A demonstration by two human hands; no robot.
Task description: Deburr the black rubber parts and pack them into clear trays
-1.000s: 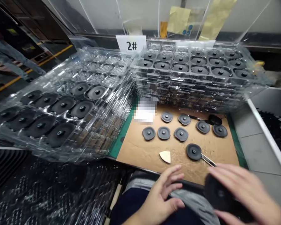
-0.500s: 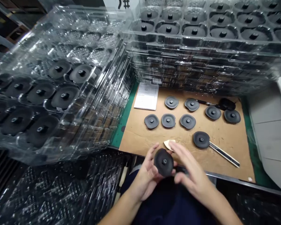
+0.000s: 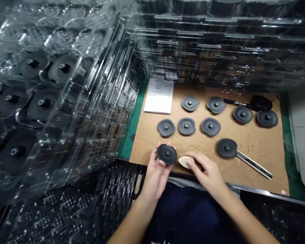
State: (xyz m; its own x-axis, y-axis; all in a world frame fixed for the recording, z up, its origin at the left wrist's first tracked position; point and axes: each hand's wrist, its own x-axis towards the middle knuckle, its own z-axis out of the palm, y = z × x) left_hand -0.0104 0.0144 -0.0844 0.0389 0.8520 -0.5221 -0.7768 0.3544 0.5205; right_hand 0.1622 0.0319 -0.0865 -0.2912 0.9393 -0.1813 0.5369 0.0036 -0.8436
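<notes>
My left hand grips a black rounded disc by its edge, its small central stud facing up. Beside it, my right hand has its thumb and fingers closed on a cream pointed pad, perhaps a sponge; it lies low over the front edge of the cardboard. Disc and pad are apart. Just beyond my hands, several similar dark discs lie stud-up on the cardboard. One dark disc rests at the end of a slim black-and-white stick.
Tall stacks of clear plastic trays wall off the left side and the back, several cells holding discs. A printed sheet lies at the back left. A black brush-like tool sits at the back right, near a grey panel.
My right hand has come down and taken hold of the cream pad. My left hand has shifted forward and left with the disc. The camera view has tipped lower.
</notes>
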